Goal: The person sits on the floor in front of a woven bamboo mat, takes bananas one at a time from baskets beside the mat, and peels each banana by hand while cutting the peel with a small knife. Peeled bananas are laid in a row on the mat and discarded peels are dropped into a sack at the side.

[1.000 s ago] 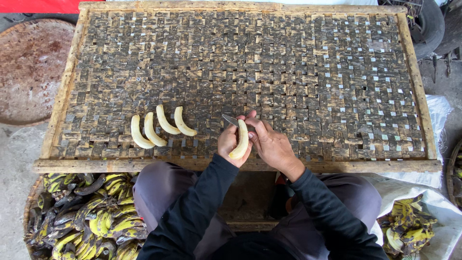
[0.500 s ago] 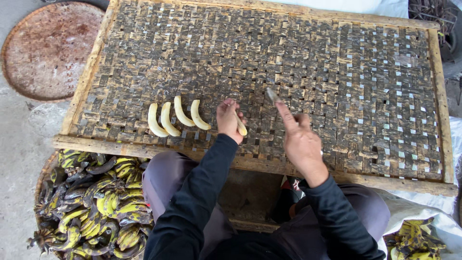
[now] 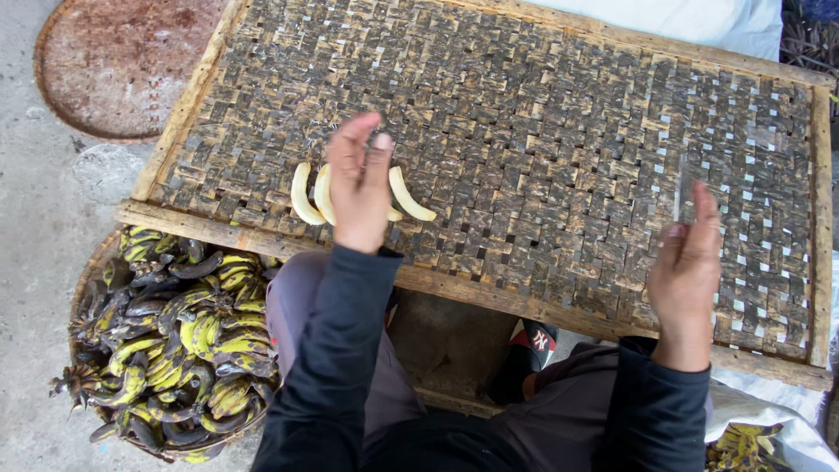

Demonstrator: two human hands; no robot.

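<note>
Several peeled pale bananas (image 3: 302, 196) lie side by side near the front left of a woven bamboo tray (image 3: 542, 131) with a wooden frame. My left hand (image 3: 358, 179) hovers flat just over them, fingers stretched out, holding nothing and covering the middle of the row; one banana (image 3: 409, 194) shows to its right. My right hand (image 3: 690, 262) is raised over the tray's front right, away from the bananas. It holds a thin knife (image 3: 680, 185) with the blade pointing up and away from me.
A round basket heaped with unpeeled yellow-black bananas (image 3: 175, 341) stands on the ground at my left knee. A rusty round metal lid (image 3: 122, 61) lies at the far left. A white sack with banana peels (image 3: 752, 441) sits at the lower right.
My left hand carried the peeled banana left and set it down beside the others, then let go. My right hand moved off to the right with the knife.
</note>
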